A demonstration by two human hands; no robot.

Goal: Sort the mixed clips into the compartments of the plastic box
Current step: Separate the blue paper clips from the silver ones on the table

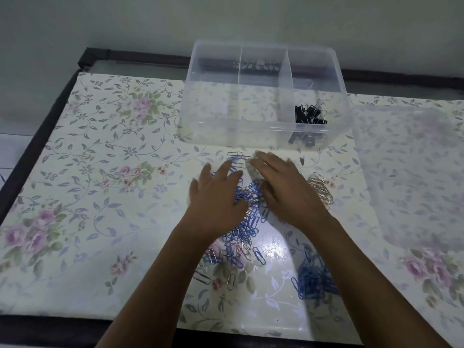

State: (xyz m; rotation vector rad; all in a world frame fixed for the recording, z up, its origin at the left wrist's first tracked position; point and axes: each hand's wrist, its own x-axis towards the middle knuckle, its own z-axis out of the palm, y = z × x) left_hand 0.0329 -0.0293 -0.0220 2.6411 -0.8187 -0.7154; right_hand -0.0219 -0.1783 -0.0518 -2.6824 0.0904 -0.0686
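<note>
Atop wiry blue clips (247, 224), left hand (216, 197) and right hand (286, 188) rest flat, outspread.

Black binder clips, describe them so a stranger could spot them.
Find the clear plastic box at the table's far side. The black binder clips sit in its right-hand compartment. They alone are black and boxed; the paper clips lie loose outside.

2 arms show. The left hand (218, 197) and the right hand (283, 187) are bare, with slim fingers; the right hand's fingertips (262, 155) are blurred. The left forearm (155, 285) and the right forearm (376, 285) are bare as far as they show.
</note>
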